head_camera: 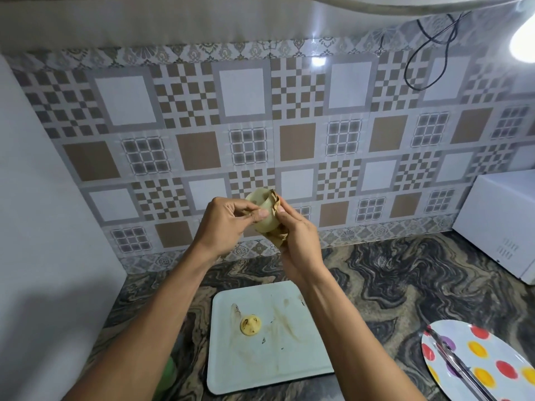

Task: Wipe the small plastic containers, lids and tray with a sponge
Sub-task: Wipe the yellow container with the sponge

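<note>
I hold a small pale yellow plastic container (pixel 262 211) up in front of the tiled wall, well above the counter. My left hand (pixel 224 224) pinches its rim and side with the fingertips. My right hand (pixel 298 241) presses a crumpled brown sponge (pixel 276 237) against the container's right side and underside. Below, a white square tray (pixel 289 357) with brown smears lies on the marbled counter. A small round yellow lid (pixel 250 325) with dark stains rests on the tray's left half.
A polka-dot plate (pixel 498 360) with a metal utensil (pixel 454 363) across it sits at the front right. A white appliance (pixel 503 221) stands at the back right. A green object (pixel 168 374) shows under my left forearm. A white wall bounds the left side.
</note>
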